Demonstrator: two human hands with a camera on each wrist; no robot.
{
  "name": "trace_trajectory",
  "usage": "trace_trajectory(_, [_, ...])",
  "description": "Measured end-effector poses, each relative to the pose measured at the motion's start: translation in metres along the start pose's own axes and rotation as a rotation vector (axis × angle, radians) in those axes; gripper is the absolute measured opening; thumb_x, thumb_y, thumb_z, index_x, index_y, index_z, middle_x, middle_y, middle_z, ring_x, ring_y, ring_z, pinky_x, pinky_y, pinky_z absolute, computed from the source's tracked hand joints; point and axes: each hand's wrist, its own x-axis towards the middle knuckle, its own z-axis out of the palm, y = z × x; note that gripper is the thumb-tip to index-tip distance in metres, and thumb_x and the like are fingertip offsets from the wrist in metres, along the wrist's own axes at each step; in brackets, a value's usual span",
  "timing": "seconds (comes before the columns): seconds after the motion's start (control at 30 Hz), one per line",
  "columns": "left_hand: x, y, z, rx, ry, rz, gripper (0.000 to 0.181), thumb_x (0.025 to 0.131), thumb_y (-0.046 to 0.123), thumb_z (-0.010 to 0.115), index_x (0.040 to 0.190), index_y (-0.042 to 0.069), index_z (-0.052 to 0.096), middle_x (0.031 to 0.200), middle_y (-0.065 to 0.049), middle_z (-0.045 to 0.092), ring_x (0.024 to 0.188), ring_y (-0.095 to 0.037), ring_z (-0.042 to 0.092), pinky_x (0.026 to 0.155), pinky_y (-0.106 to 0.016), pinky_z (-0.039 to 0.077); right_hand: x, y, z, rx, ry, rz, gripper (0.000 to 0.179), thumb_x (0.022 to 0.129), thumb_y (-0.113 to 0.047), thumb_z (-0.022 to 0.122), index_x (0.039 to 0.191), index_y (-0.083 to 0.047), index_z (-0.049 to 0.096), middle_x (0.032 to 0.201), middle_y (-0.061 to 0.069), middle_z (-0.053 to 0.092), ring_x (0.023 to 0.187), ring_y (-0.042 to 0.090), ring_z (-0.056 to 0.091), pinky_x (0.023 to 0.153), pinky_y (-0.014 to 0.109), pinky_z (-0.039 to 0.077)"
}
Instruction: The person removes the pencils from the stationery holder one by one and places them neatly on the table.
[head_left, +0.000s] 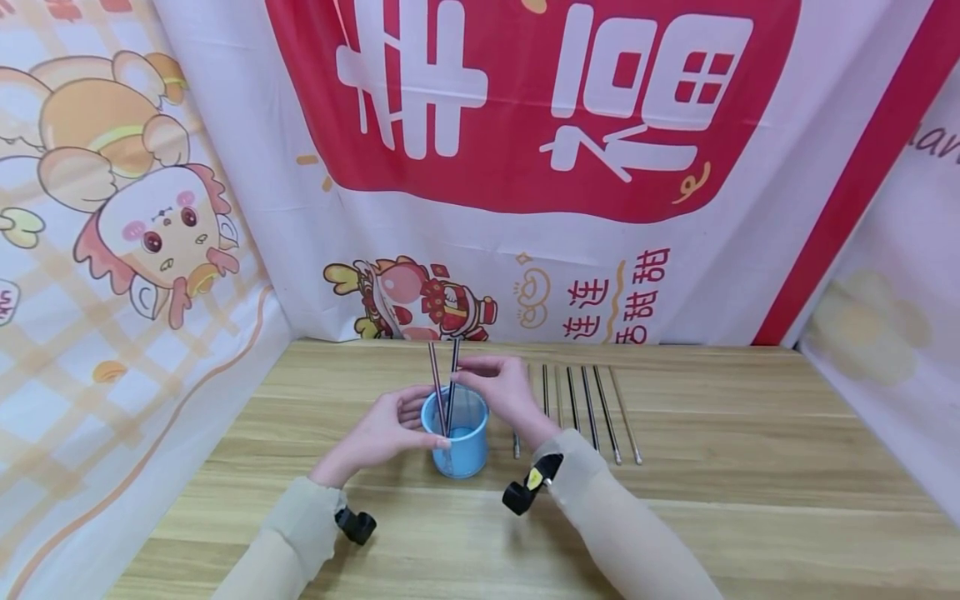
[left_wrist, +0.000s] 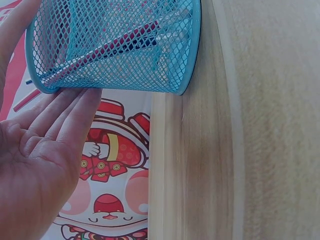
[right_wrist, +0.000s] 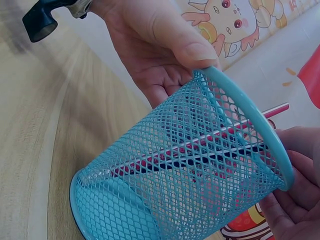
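Observation:
A light blue mesh pen holder (head_left: 469, 458) stands upright on the table. My left hand (head_left: 384, 429) holds its left side, the thumb at the near rim and the fingers around the far side; the left wrist view shows those fingers (left_wrist: 75, 112) against the mesh. Inside leans a dark red pencil (head_left: 437, 382), its top above the rim. Beside it is a dark pencil (head_left: 455, 354), its lower end inside the holder. My right hand (head_left: 510, 392) pinches this dark pencil near the rim between thumb and fingers. In the right wrist view, part of the right hand (right_wrist: 300, 185) shows beyond the rim.
To the right of the holder several pencils lie in a row, some black (head_left: 588, 404) and some tan (head_left: 622, 404); my right wrist covers part of the row. Printed cloth (head_left: 517, 200) hangs behind the wooden table (head_left: 712, 467) and along both sides.

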Motion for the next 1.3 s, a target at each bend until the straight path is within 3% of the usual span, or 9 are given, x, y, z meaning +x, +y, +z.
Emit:
trace_trajectory(0.57, [-0.001,0.002,0.0,0.007,0.0,-0.011,0.082,0.084,0.014,0.086,0.151,-0.002,0.042,0.149,-0.02,0.05,0.133,-0.034,0.052,0.108,-0.04,0.047,0.0,0.001,0.004,0.022,0.023,0.016,0.029,0.091,-0.026,0.08,0.118,-0.02,0.075,0.105,-0.004,0.075,0.103,0.015,0.068,0.096,0.038,0.055])
trace_trajectory(0.73, [0.0,0.001,-0.001,-0.006,-0.011,0.006,0.08,0.084,0.013,0.086,0.15,0.0,0.044,0.148,-0.019,0.052,0.132,-0.033,0.053,0.108,-0.038,0.047,0.0,0.001,0.002,0.028,0.045,0.014,0.029,0.089,-0.027,0.081,0.117,-0.021,0.076,0.103,-0.004,0.075,0.102,0.015,0.068,0.095,0.037,0.056])
trace_trajectory(1.03, [0.001,-0.003,-0.001,-0.024,-0.036,0.072,0.081,0.081,0.016,0.089,0.149,0.002,0.048,0.142,-0.015,0.058,0.13,-0.031,0.055,0.107,-0.038,0.048,0.001,0.001,-0.002,0.056,0.074,-0.046,0.028,0.089,-0.02,0.081,0.116,-0.011,0.077,0.103,0.003,0.076,0.099,0.019,0.07,0.09,0.036,0.058])
trace_trajectory(1.13, [0.001,-0.003,-0.001,-0.042,-0.035,0.074,0.081,0.081,0.014,0.089,0.149,-0.001,0.047,0.144,-0.018,0.055,0.131,-0.032,0.054,0.108,-0.037,0.046,0.001,0.0,-0.004,0.091,0.082,-0.044,0.031,0.089,-0.015,0.081,0.119,-0.008,0.075,0.104,0.007,0.076,0.098,0.021,0.072,0.09,0.035,0.059])
trace_trajectory(1.3, [-0.001,-0.003,-0.002,-0.01,-0.064,0.098,0.074,0.084,0.014,0.086,0.148,0.006,0.05,0.139,-0.01,0.061,0.128,-0.027,0.057,0.108,-0.042,0.048,0.002,0.0,-0.008,0.173,0.053,-0.074,0.029,0.09,-0.008,0.078,0.119,-0.004,0.074,0.107,0.011,0.075,0.095,0.024,0.072,0.083,0.034,0.062])
